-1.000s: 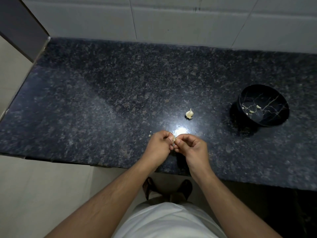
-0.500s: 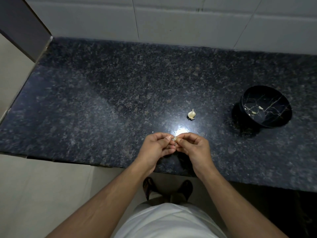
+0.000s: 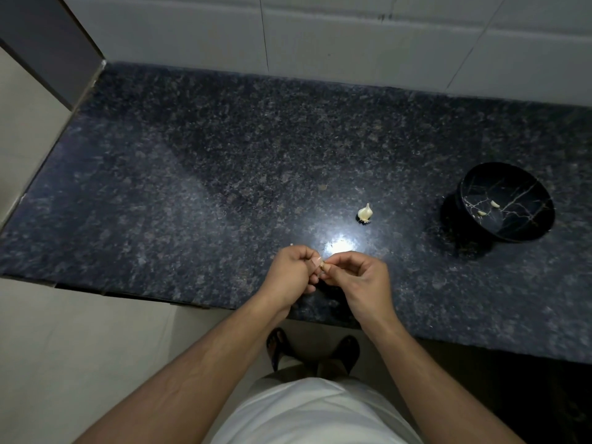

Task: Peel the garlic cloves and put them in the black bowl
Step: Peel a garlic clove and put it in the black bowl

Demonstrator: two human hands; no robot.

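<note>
Dark speckled granite counter — pale tiled wall behind, beige floor below.

Polished speckled granite counter, glossy veined black bowl, smooth glazed wall tiles

A: Where is everything on the counter?

B: The bowl stands at the right of the frame, on the counter, with two garlic cloves lying inside it. The piece of garlic sits on the counter near the centre, well apart from the bowl and to its left.

A: And the hands?

B: Both are low in the centre, over the counter's near edge, in front of the piece of garlic. The left hand and right hand touch at the fingertips, with a small clove pinched between them. The wall runs behind the counter across the top of the frame.
</note>
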